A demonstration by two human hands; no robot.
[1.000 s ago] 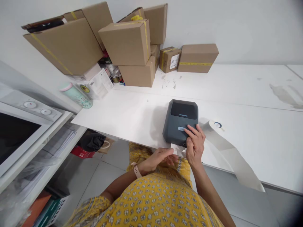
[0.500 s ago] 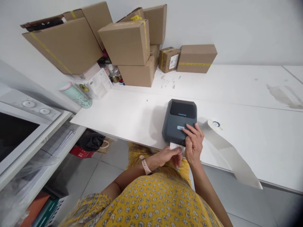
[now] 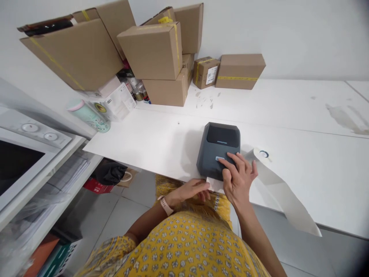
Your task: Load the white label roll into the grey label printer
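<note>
A dark grey label printer [image 3: 211,165] stands near the table's front edge. A white strip of label paper [image 3: 215,185] sticks out of its front, below the body. My right hand [image 3: 238,177] lies over the printer's right front with fingers spread, the index fingertip on the light button [image 3: 220,158]. At the left edge of the paper strip is my left hand [image 3: 191,190], its thumb stretched out and its other fingers loosely bent underneath. Its fingertips reach the strip's edge, without a visible grip. A roll of blank label paper [image 3: 276,184] lies right of the printer, its loose end hanging over the edge.
Cardboard boxes [image 3: 164,92] are stacked at the back left of the white table [image 3: 325,173], and two more boxes [image 3: 240,71] stand against the wall. A mint bottle [image 3: 89,115] is at the left end. A microwave [image 3: 29,154] sits on a shelf at left.
My left hand has slid left, its thumb coming off the middle of the paper strip. My right hand's fingers have spread, with the index finger further onto the button.
</note>
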